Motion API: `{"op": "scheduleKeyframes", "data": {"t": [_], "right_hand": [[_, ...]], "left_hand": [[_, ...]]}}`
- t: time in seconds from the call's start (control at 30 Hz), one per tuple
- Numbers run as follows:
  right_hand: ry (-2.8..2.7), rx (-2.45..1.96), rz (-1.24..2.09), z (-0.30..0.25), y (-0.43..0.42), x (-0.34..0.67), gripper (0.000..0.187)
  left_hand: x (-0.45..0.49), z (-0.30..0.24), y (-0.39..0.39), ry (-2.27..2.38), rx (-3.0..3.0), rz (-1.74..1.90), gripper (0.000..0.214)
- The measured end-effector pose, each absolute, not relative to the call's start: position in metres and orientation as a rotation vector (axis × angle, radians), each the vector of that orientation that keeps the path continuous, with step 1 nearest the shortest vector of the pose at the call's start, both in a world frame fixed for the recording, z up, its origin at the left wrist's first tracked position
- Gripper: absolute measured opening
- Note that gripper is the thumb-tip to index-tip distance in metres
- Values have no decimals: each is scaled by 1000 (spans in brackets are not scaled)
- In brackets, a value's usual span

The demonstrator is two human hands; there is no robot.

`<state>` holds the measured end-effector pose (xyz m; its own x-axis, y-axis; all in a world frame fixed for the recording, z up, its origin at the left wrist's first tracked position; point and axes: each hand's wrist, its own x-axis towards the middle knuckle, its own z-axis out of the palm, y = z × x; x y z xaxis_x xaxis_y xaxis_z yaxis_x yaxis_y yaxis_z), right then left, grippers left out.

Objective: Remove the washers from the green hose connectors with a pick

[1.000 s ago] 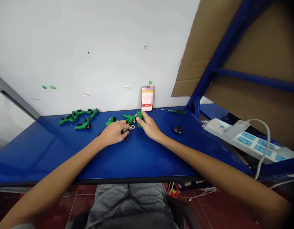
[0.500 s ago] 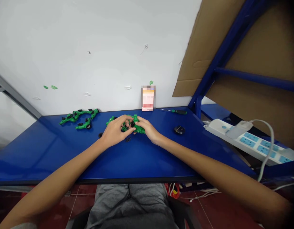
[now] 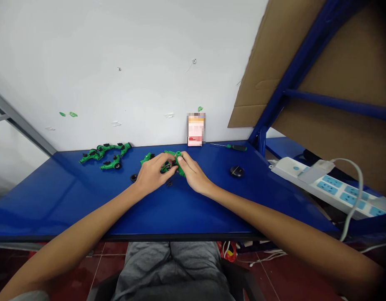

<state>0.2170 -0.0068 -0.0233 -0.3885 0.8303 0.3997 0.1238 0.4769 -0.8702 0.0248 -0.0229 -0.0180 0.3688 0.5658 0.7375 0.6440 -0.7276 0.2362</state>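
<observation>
My left hand point(image 3: 153, 173) and my right hand point(image 3: 191, 171) meet over the middle of the blue table point(image 3: 186, 209). Both are closed around a green plastic hose fitting point(image 3: 176, 161) with black parts, held just above the tabletop. My left fingers pinch its black end; my right fingers wrap its green body. Another green fitting point(image 3: 146, 158) lies just behind my left hand. A small black part point(image 3: 169, 183) lies on the table under my hands.
Several green fittings point(image 3: 107, 154) lie at the back left. A black ring point(image 3: 133, 177), a black round knob point(image 3: 236, 170), a green-handled screwdriver point(image 3: 232, 146) and a small box point(image 3: 196, 129) against the wall are also here. A white power strip point(image 3: 327, 184) lies at the right.
My left hand rose from the table and joined my right on the green fitting. The fitting was turned and brought down closer to the table between both hands.
</observation>
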Motion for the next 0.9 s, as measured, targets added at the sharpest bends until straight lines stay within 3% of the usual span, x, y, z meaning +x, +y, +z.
{"op": "scheduleKeyframes", "data": {"t": [0.3, 0.57, 0.9], "right_hand": [[-1794, -809, 938, -23, -8, 217, 34], [-1733, -854, 884, -24, -8, 216, 35], [-1422, -700, 1300, -27, 30, 228, 48]], "left_hand": [[35, -18, -31, -1324, -2420, -1436, 10], [33, -15, -31, -1244, -2456, -1457, 8], [20, -21, -18, -1242, -2777, -1006, 18]]}}
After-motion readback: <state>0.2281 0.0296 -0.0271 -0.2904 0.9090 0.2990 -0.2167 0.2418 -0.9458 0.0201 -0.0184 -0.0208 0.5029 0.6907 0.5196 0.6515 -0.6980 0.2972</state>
